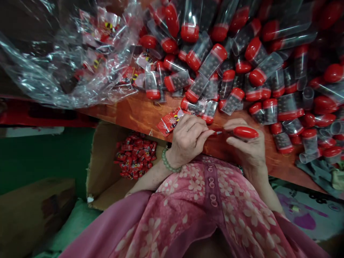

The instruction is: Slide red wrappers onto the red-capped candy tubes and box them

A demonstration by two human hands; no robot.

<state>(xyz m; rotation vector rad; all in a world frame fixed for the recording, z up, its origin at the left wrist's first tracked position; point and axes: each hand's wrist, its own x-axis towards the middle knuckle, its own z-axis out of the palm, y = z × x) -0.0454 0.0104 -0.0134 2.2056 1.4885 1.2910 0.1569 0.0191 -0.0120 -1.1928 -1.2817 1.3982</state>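
My left hand, with a green bead bracelet at the wrist, is closed near the table's front edge. A small red piece with a pale tip sticks out at its thumb and fingertips; its kind is not clear. To the right, my right hand is wrapped round a red-capped container, whose glossy red end faces up while the rest is hidden by my fingers. Just beyond my left hand lies a red printed card with a yellow-and-black figure, partly covered by the hand.
Many clear red-capped containers holding dark beads are heaped across the orange-brown table. A clear plastic bag with printed cards inside lies at the left. Below the edge, a cardboard box holds small red packed items.
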